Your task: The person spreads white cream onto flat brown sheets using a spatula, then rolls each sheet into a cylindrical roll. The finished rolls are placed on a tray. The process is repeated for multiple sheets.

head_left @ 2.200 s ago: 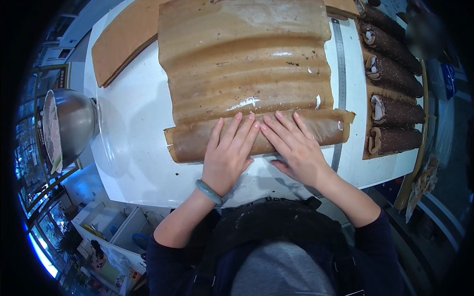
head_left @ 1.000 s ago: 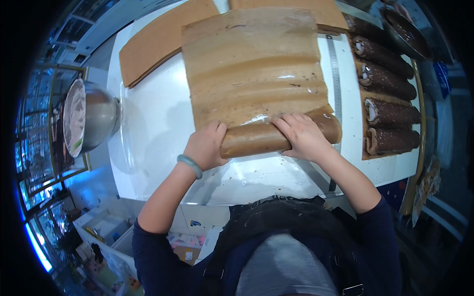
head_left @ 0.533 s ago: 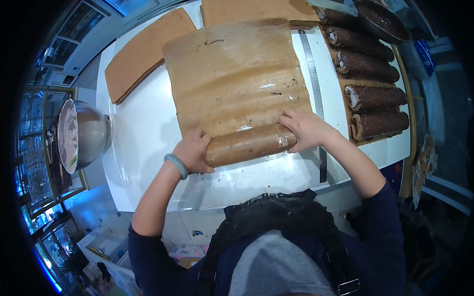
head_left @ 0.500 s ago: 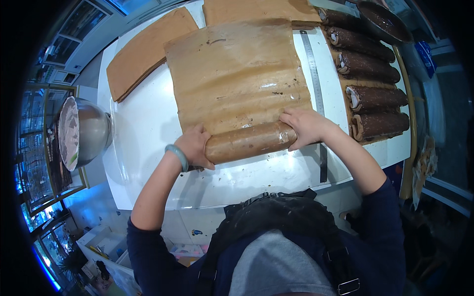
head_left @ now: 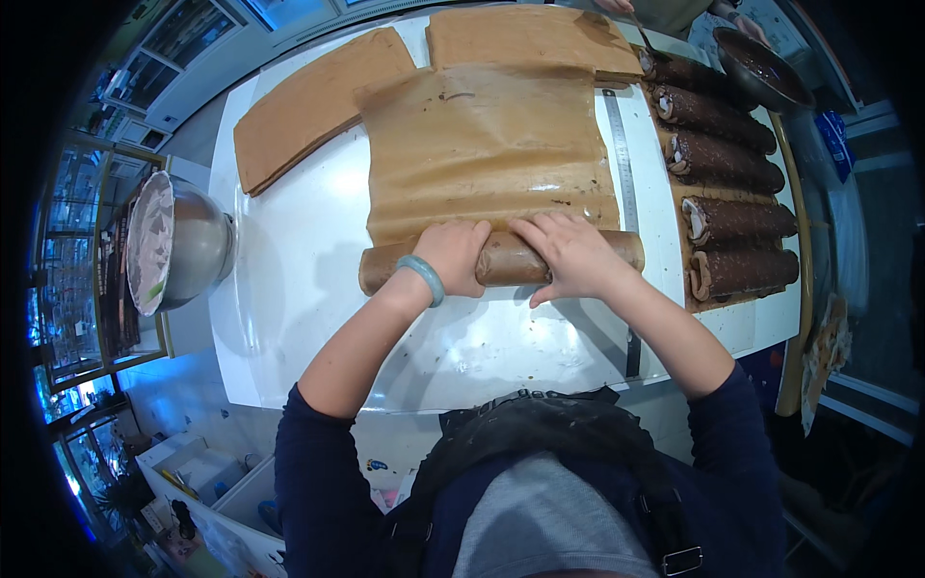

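Observation:
A paper-wrapped cake roll lies crosswise on the table, bundled in brown baking paper. From it the loose baking paper stretches away flat but wrinkled, overlapping the cake slabs at the far side. My left hand, with a pale green bangle above it, curls over the roll just left of its middle. My right hand grips the roll right of the middle, thumb on the near side, fingers over the top. Both ends of the roll stick out beyond my hands. The cake inside is hidden by the paper.
Brown cake slabs are stacked at the far left, and more slabs at the back. A steel ruler lies right of the paper. Several chocolate-coated rolls line the right side. A co-worker's hands hold a tool and dark bowl. A metal bowl stands left.
My hands have gone from the roll's two ends to its middle. The roll sits farther from me, with less loose paper beyond it. A co-worker's hands have appeared at the far right.

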A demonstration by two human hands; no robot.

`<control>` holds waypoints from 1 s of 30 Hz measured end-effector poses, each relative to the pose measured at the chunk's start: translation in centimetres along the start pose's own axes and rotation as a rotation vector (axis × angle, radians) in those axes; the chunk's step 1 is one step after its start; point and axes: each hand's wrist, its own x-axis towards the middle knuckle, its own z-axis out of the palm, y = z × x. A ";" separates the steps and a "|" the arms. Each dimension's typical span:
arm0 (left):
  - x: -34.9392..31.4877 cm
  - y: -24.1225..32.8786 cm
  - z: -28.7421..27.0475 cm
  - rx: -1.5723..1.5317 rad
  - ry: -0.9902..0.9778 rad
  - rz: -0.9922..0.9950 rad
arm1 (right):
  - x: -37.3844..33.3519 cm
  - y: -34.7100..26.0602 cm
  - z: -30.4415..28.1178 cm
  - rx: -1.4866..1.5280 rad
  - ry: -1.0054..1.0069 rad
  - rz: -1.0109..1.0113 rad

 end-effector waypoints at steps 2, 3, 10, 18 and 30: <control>0.1 -0.3 0.0 -0.031 0.002 0.003 | 0.2 -0.3 1.5 -0.011 -0.007 0.074; -0.3 -0.6 0.0 -0.012 0.021 0.010 | 0.3 -0.3 2.0 -0.004 -0.019 0.106; -5.7 -5.6 0.2 0.062 0.155 0.007 | -0.1 0.3 2.8 -0.001 0.015 0.054; -3.0 -0.4 1.7 0.136 0.277 0.149 | 0.5 -2.1 3.8 -0.191 0.153 0.047; -7.4 -4.5 2.1 0.156 0.322 -0.044 | -5.6 2.5 3.1 -0.049 0.079 0.237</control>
